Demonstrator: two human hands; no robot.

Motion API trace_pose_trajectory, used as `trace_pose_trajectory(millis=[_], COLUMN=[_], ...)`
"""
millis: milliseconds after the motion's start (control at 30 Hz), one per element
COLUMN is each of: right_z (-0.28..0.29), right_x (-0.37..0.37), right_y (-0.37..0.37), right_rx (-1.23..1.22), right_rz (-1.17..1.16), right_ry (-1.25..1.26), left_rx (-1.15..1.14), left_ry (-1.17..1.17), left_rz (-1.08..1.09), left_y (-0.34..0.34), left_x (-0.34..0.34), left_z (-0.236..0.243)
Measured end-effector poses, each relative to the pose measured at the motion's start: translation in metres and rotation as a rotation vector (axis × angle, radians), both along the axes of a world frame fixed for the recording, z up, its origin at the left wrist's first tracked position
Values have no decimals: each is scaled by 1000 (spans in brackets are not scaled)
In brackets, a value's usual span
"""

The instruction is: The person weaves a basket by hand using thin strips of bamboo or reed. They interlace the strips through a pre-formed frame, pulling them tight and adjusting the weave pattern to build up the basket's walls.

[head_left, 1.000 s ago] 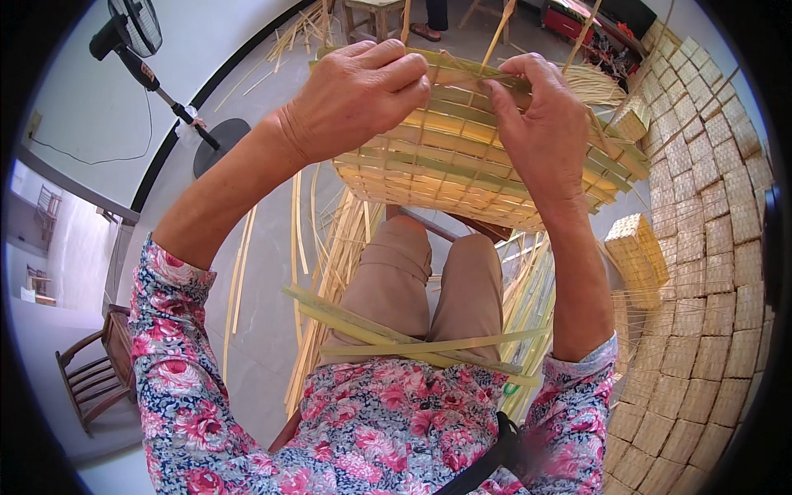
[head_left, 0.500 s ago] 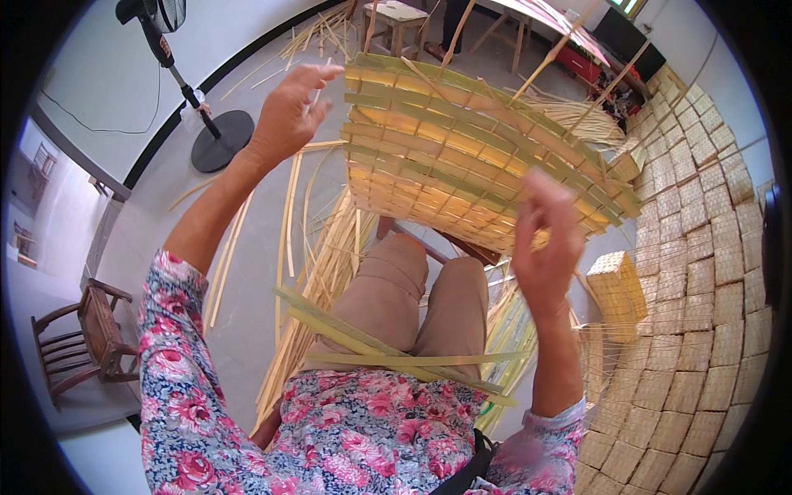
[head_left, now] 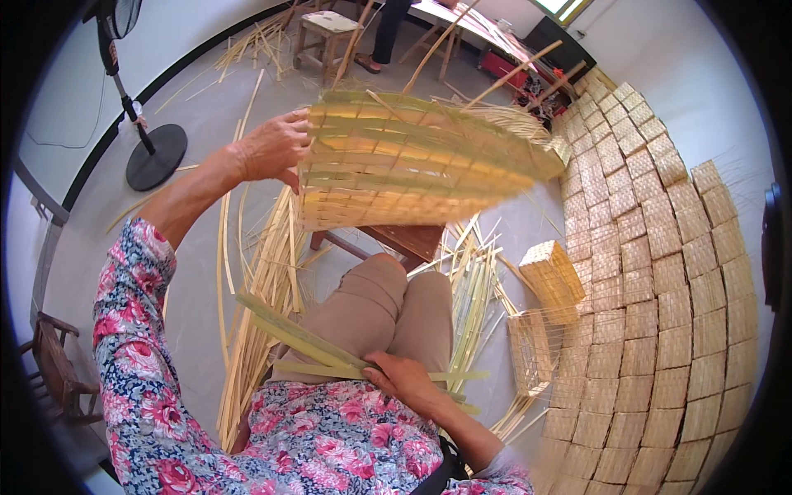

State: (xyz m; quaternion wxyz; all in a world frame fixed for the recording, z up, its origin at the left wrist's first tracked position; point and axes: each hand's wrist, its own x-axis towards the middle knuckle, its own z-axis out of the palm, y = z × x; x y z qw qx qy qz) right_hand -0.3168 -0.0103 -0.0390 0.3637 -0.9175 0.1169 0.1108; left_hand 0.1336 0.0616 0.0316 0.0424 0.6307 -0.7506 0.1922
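A partly woven bamboo basket (head_left: 404, 157), with flat green and yellow strips crossing it and long loose stakes standing up from its far side, is tilted in front of me above a wooden stool (head_left: 410, 241). My left hand (head_left: 268, 148) grips its left edge, the fingers at the corner and the thumb lower down. Across my lap lie several flat green bamboo strips (head_left: 301, 337). My right hand (head_left: 403, 381) is down on my lap, its fingers closed over these strips; the fingertips are partly hidden. The basket's right end is blurred.
Stacked woven baskets (head_left: 652, 289) line the right side. A small finished basket (head_left: 553, 271) and an open-frame one (head_left: 528, 351) stand nearer. Bamboo strips (head_left: 260, 305) cover the floor beside my legs. A fan (head_left: 157, 157) stands at left; a person's legs (head_left: 388, 33) show at the back.
My right hand has left the basket's right side and dropped to the strips on my lap. My left hand has closed on the basket's left edge. The whole view has shifted rightward.
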Motion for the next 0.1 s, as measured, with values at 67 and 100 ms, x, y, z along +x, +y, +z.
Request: trace_pose_trajectory(millis=[67, 100], right_z=[4, 5], right_x=[-6, -8], right_y=[1, 3], right_rx=[44, 62], right_rz=[-17, -16], right_ry=[111, 174], left_rx=[52, 54], left_ry=[45, 46], left_rz=[105, 94], left_y=[0, -3], left_x=[-14, -15], left_z=[-8, -9])
